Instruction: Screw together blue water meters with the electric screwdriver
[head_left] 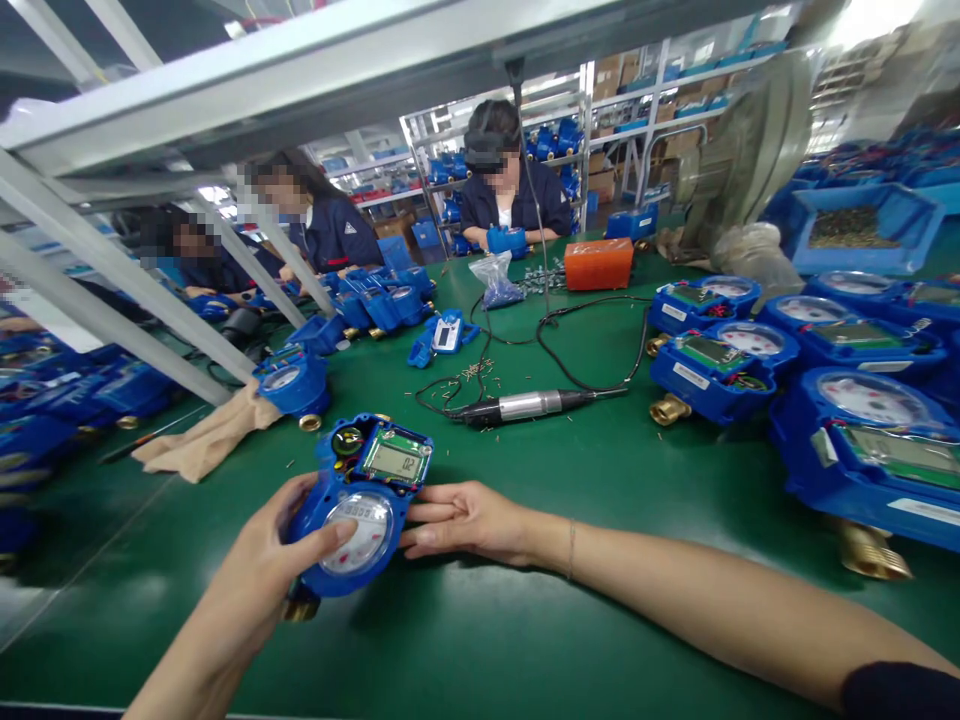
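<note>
A blue meter (349, 545) with a round dial and a small lit display reading digits is tilted above the green table. Its top is uncovered, showing a green board and wires. My left hand (281, 545) grips its left side, the thumb lying across the dial. At the meter's right edge is my right hand (469, 522), palm turned up, fingers stretched out and slightly apart, the fingertips touching or just behind the casing. Beyond the meter lies a black and silver electric screwdriver (525, 404) with a cable, near scattered small screws (474, 370).
Several uncovered blue meters (712, 370) stand at the right, below a blue bin (862, 228) and a fan (739, 150). An orange box (598, 264), a plastic bag (495, 282) and a tan cloth (202, 440) lie farther off. Three people sit across the table.
</note>
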